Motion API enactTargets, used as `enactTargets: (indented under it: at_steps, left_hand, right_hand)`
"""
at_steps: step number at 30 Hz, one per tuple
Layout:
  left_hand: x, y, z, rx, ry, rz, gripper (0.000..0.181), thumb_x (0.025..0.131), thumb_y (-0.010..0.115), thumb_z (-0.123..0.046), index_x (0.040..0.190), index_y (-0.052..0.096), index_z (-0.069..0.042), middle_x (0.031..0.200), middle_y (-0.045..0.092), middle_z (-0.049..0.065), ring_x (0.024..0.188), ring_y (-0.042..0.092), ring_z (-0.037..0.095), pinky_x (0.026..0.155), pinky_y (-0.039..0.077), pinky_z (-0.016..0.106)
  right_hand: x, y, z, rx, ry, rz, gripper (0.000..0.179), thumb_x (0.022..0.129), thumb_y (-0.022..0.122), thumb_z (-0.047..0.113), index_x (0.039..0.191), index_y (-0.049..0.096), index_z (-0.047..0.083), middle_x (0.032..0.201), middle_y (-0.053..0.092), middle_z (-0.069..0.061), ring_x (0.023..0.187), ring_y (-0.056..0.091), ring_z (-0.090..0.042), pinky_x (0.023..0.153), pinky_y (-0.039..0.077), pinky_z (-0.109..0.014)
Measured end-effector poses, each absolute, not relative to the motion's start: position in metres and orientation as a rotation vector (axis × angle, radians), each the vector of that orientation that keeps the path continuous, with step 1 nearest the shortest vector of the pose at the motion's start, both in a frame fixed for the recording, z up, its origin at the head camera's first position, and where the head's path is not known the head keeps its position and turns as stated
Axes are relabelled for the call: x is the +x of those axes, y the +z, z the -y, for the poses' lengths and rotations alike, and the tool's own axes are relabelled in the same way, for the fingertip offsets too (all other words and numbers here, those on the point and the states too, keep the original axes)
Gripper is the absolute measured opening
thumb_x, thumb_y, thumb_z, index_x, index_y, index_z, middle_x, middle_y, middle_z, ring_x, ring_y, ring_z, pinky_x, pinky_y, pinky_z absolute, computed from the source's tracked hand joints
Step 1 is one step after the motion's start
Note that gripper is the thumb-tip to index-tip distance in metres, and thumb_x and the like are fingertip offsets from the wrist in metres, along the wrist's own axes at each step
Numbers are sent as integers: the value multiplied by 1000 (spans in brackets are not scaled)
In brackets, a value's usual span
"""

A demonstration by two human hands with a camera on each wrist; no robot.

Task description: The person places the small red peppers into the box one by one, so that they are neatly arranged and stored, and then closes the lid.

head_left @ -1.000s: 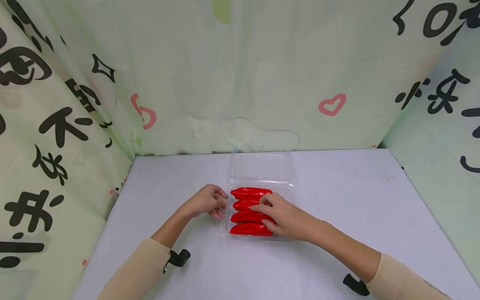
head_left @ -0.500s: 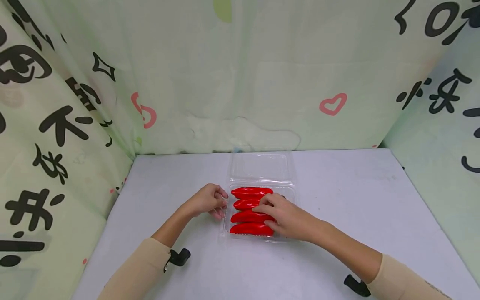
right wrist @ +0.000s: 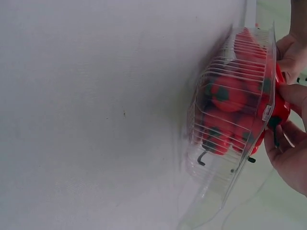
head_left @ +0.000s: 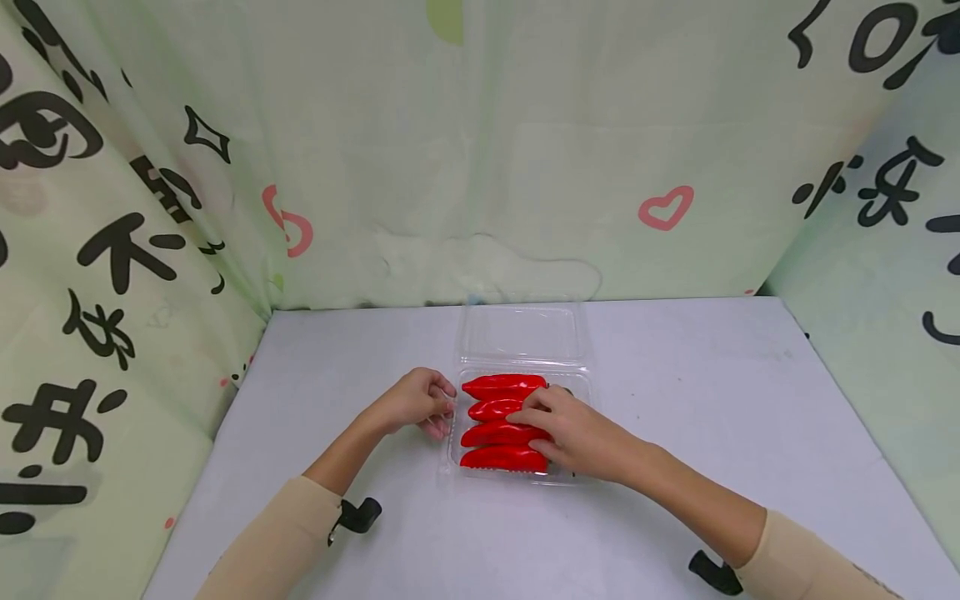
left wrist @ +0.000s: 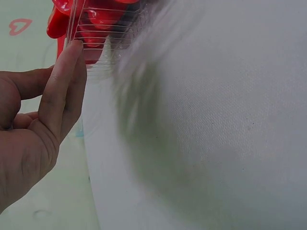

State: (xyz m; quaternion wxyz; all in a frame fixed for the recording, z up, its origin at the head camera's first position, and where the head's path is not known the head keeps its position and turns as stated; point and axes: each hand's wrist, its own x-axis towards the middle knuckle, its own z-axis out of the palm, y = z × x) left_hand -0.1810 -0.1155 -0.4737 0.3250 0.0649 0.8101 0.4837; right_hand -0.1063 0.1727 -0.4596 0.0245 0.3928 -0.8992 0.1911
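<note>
A clear plastic clamshell box [head_left: 453, 454] holds several glossy red chili peppers with green stems. The top ones lie side by side in a row, and more show beneath them through the ribbed wall [right wrist: 213, 79] in the right wrist view. My left hand [head_left: 418, 404] pinches the box's left rim, its fingertips on the outer side. My right hand [head_left: 581, 437] reaches over the right side of the box, thumb and fingers about the stem end of a chili pepper [head_left: 498, 434], the third from the back. That end is hidden by the hand in the head view.
The box's open lid [head_left: 522, 335] lies back toward the table's far edge. Beneath everything is a white table [head_left: 712, 392]. A printed curtain [head_left: 480, 167] hangs behind it and along both sides. Black straps with wrist mounts [head_left: 360, 515] sit on the sleeves.
My right hand has shifted a little to the right, and the front peppers have slid very slightly the same way. The left hand and the box stay where they were.
</note>
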Motion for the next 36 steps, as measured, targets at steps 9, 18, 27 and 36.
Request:
enactTargets:
  at_steps: [9, 18, 27, 36]
  left_hand:
    - [-181, -475, 116, 162, 1270, -2122, 23, 98, 67, -6, 118, 59, 2, 86, 70, 14, 60, 72, 22, 61, 64, 32]
    - [-181, -477, 116, 169, 1277, -2121, 23, 98, 68, -6, 117, 59, 2, 86, 70, 14, 60, 71, 21, 61, 64, 32]
    - [-180, -477, 116, 178, 1296, -2111, 21, 98, 67, -4, 116, 60, 3, 85, 70, 14, 59, 71, 21, 60, 64, 32]
    - [-180, -474, 117, 200, 1316, -2089, 22, 99, 66, -2, 118, 59, 7, 86, 71, 14, 59, 71, 19, 60, 64, 32]
  right_hand:
    - [-107, -462, -174, 1201, 590, 2798, 46, 84, 84, 14, 128, 72, 16, 112, 64, -3, 104, 57, -17, 81, 59, -27]
    - [-108, -463, -176, 1189, 604, 2796, 47, 85, 83, 18, 130, 69, 15, 116, 64, -2, 106, 56, -17, 81, 60, -27]
    - [-110, -458, -182, 1162, 647, 2787, 43, 88, 82, 18, 129, 68, 13, 118, 64, -2, 108, 56, -18, 80, 59, -25]
    - [-117, -454, -191, 1061, 720, 2760, 42, 89, 81, 18, 129, 69, 12, 118, 63, -3, 111, 58, -19, 83, 61, -29]
